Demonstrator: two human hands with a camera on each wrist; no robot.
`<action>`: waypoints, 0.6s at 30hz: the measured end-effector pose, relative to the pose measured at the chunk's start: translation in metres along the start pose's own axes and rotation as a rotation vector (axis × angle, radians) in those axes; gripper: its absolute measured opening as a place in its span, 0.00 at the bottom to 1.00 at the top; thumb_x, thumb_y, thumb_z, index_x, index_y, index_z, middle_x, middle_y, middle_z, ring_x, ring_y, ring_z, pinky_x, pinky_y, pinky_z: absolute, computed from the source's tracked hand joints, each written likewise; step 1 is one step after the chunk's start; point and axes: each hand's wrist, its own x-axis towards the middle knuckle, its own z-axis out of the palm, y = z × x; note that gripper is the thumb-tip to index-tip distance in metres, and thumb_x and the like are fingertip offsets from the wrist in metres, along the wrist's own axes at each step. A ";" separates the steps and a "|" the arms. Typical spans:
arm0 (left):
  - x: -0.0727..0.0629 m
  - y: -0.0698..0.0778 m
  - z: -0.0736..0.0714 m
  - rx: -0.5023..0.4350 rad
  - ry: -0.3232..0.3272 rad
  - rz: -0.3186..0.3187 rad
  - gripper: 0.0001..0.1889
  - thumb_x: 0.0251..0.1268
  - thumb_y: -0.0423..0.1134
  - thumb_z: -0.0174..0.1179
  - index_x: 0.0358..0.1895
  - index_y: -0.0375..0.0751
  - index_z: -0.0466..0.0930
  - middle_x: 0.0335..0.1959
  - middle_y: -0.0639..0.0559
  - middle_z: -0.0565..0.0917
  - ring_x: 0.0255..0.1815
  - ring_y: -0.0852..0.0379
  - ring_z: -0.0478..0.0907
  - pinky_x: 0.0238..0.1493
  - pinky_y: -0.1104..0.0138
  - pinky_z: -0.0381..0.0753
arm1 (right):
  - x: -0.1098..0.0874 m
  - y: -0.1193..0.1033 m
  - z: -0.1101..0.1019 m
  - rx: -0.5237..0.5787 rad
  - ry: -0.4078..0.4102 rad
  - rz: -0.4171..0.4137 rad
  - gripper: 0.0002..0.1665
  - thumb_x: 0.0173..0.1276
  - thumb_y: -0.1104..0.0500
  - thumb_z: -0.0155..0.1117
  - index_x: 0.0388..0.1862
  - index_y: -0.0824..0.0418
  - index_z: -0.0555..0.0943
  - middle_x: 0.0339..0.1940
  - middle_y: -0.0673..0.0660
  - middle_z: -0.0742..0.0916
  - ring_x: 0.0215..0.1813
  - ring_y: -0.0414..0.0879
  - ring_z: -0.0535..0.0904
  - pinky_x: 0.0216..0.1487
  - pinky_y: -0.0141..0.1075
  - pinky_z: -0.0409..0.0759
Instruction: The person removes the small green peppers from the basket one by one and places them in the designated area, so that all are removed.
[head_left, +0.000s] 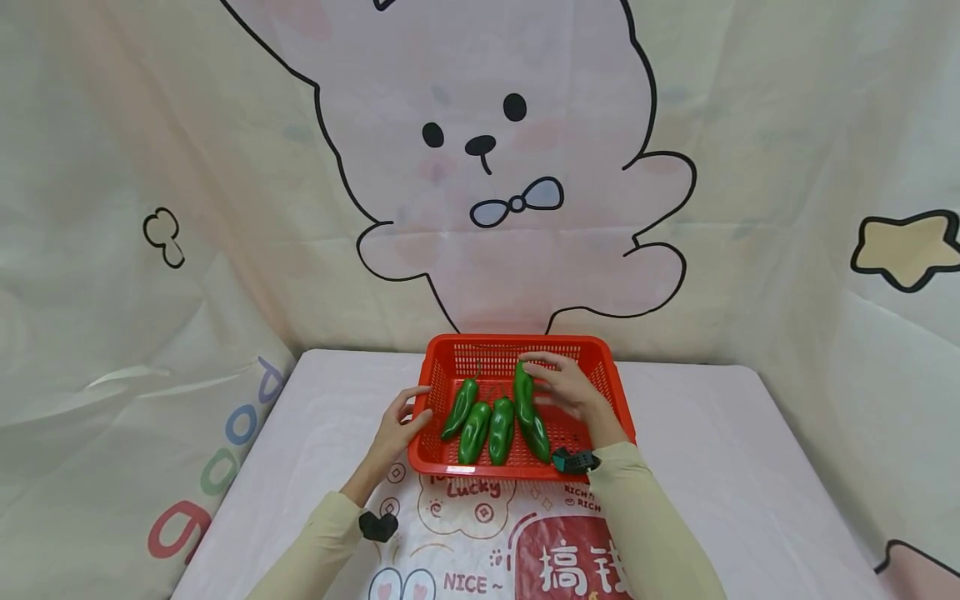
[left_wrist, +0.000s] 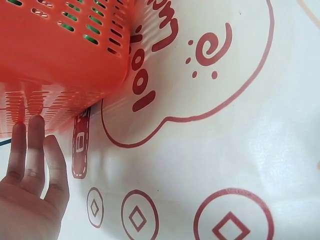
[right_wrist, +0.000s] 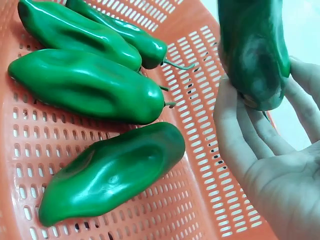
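Note:
My right hand point(head_left: 566, 387) is over the right half of a red plastic basket point(head_left: 517, 472). Its fingers and thumb hold a glossy green pepper point(right_wrist: 254, 55) by its lower end, as the right wrist view shows. Below that, another green pepper point(right_wrist: 112, 172) lies slanted on the basket floor. Beside it more peppers rest side by side, among them a stemmed pepper point(right_wrist: 90, 85) and a slimmer pepper point(head_left: 460, 408) at the left. Fairly straight fingers of my left hand point(left_wrist: 35, 180) rest against the outside of the basket's left wall.
The basket stands on a white table cover point(head_left: 697, 467). Beneath and in front of it lies a mat point(head_left: 450, 542) printed with red drawings and lettering. A cloth backdrop point(head_left: 337, 283) with a cartoon bear hangs close behind the table.

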 end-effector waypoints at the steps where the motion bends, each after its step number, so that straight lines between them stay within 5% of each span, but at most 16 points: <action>1: 0.000 0.000 0.000 -0.001 0.002 -0.001 0.24 0.75 0.34 0.60 0.72 0.45 0.70 0.54 0.32 0.77 0.47 0.34 0.81 0.41 0.51 0.87 | 0.000 -0.001 0.001 0.004 0.002 -0.004 0.28 0.77 0.60 0.62 0.71 0.70 0.71 0.46 0.60 0.84 0.42 0.50 0.85 0.42 0.47 0.86; 10: -0.014 0.035 0.003 -0.007 -0.043 -0.009 0.25 0.76 0.31 0.58 0.72 0.35 0.67 0.54 0.24 0.75 0.49 0.28 0.79 0.45 0.45 0.85 | -0.002 -0.009 0.005 -0.016 0.004 -0.047 0.28 0.76 0.59 0.63 0.70 0.70 0.73 0.45 0.60 0.86 0.42 0.51 0.85 0.42 0.48 0.85; 18: -0.015 0.037 0.003 -0.012 -0.041 -0.010 0.25 0.76 0.31 0.58 0.72 0.34 0.66 0.51 0.34 0.77 0.51 0.25 0.77 0.47 0.41 0.83 | -0.006 -0.017 0.007 -0.021 -0.027 -0.090 0.29 0.77 0.60 0.62 0.71 0.73 0.69 0.48 0.61 0.85 0.44 0.51 0.85 0.51 0.56 0.83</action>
